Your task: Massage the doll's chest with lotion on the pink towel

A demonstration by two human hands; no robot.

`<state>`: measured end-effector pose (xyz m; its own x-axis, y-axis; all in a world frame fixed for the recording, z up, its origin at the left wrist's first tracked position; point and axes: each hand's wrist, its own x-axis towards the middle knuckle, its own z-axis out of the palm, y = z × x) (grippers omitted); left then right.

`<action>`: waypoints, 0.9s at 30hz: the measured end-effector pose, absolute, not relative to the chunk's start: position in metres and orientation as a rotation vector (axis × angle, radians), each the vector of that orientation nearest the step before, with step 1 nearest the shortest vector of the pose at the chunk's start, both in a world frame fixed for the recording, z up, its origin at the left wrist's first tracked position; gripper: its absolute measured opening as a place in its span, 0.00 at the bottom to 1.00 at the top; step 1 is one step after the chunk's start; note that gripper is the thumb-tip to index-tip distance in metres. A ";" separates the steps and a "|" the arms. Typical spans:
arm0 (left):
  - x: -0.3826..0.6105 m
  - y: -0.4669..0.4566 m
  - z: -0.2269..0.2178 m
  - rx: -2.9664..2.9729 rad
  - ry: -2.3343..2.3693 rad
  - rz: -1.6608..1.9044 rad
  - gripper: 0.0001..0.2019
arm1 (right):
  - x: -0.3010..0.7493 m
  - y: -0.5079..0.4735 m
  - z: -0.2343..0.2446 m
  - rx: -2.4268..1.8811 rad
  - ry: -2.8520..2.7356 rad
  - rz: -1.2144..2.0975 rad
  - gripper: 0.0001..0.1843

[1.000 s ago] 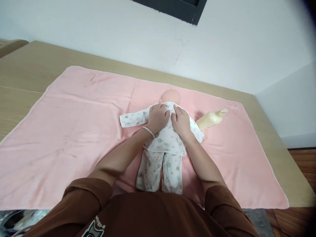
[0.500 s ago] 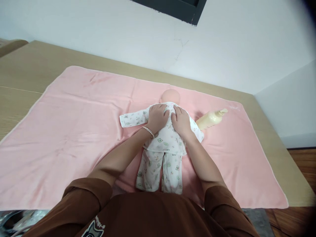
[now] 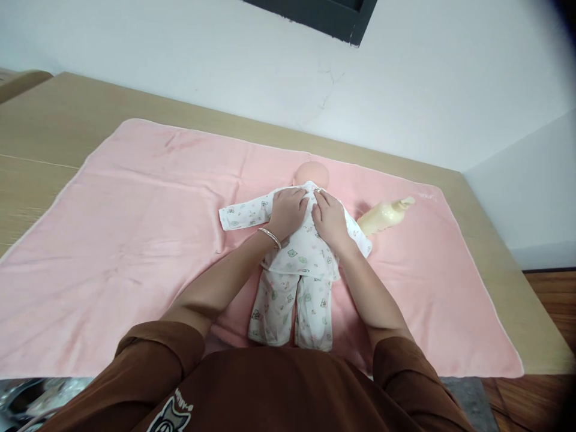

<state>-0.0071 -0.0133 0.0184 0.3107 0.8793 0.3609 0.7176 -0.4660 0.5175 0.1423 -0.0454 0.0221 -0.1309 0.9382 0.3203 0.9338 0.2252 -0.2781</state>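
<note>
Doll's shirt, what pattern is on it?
The shirt: white with small scattered prints, some green; head view.

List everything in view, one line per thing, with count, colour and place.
Doll: one, pinkish head, lying on the blanket
Top: one, white with small prints, over the doll
Trousers: one pair, white with small prints, below the top
Bottle: one, pale yellow, on the blanket, right of the doll
Blanket: one, pink, on the table
Table: one, light wood colour, under the blanket
Frame: one, dark, on the wall
Wall: white, behind the table; a second section at right
Floor: brown, lower right
Bracelet: one, silvery, left wrist
Shirt: one, brown, on the person
Left hand, right hand: two, bare, on the top
</note>
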 end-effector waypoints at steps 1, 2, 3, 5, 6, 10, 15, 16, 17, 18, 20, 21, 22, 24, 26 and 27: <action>-0.007 -0.014 0.020 2.343 1.442 0.875 0.16 | 0.142 -0.045 0.023 -1.712 -2.102 0.019 0.27; -0.007 -0.014 0.023 2.363 1.435 0.856 0.16 | 0.142 -0.045 0.024 -1.707 -2.118 0.028 0.27; -0.007 -0.015 0.025 2.382 1.429 0.832 0.16 | 0.141 -0.046 0.026 -1.708 -2.127 0.041 0.27; -0.008 -0.019 0.032 2.426 1.413 0.770 0.15 | 0.138 -0.050 0.032 -1.722 -2.137 0.079 0.26; -0.008 -0.022 0.036 2.450 1.404 0.729 0.14 | 0.135 -0.054 0.036 -1.734 -2.139 0.098 0.26; -0.013 -0.034 0.052 2.493 1.430 0.570 0.10 | 0.125 -0.072 0.055 -1.801 -2.153 0.124 0.22; -0.018 -0.033 0.054 2.446 1.522 0.514 0.12 | 0.128 -0.073 0.055 -1.816 -2.116 0.168 0.24; -0.017 -0.030 0.051 2.438 1.535 0.519 0.13 | 0.132 -0.068 0.051 -1.817 -2.090 0.179 0.25; -0.017 -0.027 0.047 2.434 1.540 0.528 0.14 | 0.135 -0.063 0.047 -1.812 -2.060 0.187 0.26; -0.016 -0.024 0.044 2.433 1.539 0.541 0.15 | 0.139 -0.058 0.042 -1.803 -2.027 0.194 0.27; -0.014 -0.020 0.037 2.435 1.522 0.582 0.16 | 0.146 -0.049 0.034 -1.765 -1.977 0.209 0.27; -0.014 -0.019 0.036 2.434 1.517 0.605 0.17 | 0.148 -0.047 0.031 -1.746 -1.964 0.214 0.27; -0.013 -0.019 0.035 2.430 1.514 0.625 0.17 | 0.149 -0.045 0.030 -1.733 -1.962 0.215 0.27; -0.013 -0.020 0.037 2.421 1.494 0.638 0.16 | 0.147 -0.046 0.031 -1.722 -1.979 0.201 0.27; -0.014 -0.024 0.044 2.431 1.435 0.609 0.15 | 0.143 -0.051 0.035 -1.711 -2.010 0.173 0.26; -0.015 -0.026 0.048 2.446 1.404 0.586 0.14 | 0.141 -0.055 0.039 -1.699 -2.030 0.159 0.24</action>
<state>-0.0152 -0.0262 0.0479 0.4516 0.8662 0.2140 0.7612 -0.4992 0.4140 0.1409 -0.0550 0.0385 -0.1101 0.9514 0.2875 0.8950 0.2207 -0.3877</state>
